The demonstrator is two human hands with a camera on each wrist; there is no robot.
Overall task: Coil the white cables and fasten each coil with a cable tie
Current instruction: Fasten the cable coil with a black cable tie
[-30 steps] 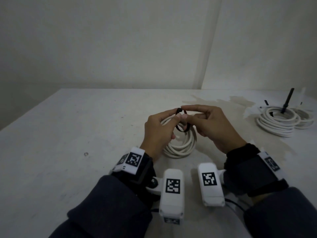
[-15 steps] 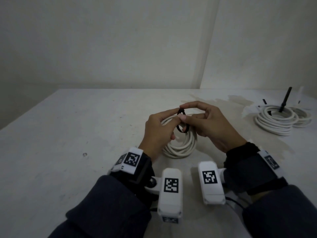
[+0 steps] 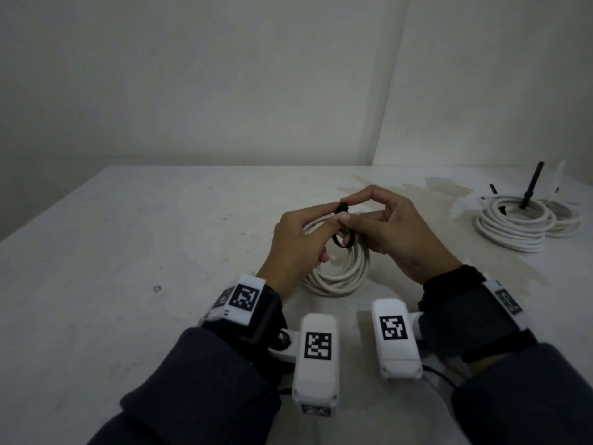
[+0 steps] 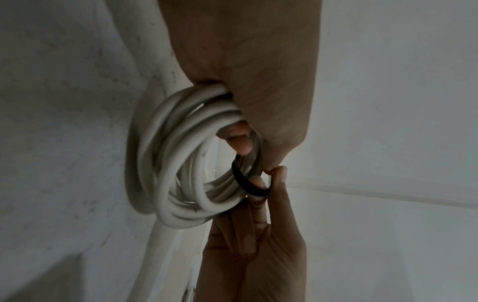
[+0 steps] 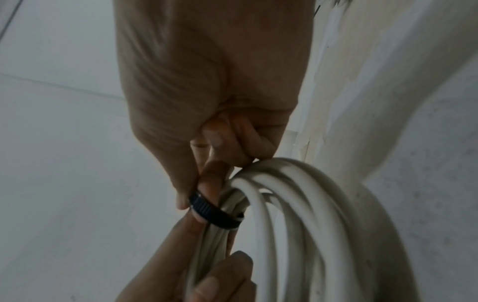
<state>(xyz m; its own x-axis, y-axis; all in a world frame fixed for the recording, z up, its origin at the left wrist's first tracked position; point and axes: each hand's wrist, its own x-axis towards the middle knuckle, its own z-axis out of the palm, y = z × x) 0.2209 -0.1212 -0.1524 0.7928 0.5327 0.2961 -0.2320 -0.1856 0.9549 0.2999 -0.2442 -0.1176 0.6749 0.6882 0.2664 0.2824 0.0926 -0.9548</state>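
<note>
Between my two sets of fingertips, from the head camera, sits the black cable tie (image 3: 344,234), looped round one side of the white cable coil (image 3: 340,268) on the table (image 3: 128,252). My left hand (image 3: 296,244) and right hand (image 3: 404,232) both pinch the tie's head end, fingers curled together on it. Two finished coils (image 3: 513,223) lie well off beyond my right fingers (each with a tie tail sticking up).

Along the left wrist, the tie (image 4: 245,181) circles the bundled strands (image 4: 181,163) loosely, with slack just below my left fingertips.

Along the right wrist, the ridged strap (image 5: 214,214) crosses the strands (image 5: 284,214) under my right thumb.

I judge this the fastening step: the loop is closed but not yet snug. Next, I should hold the head steady and draw the tail through.
</note>
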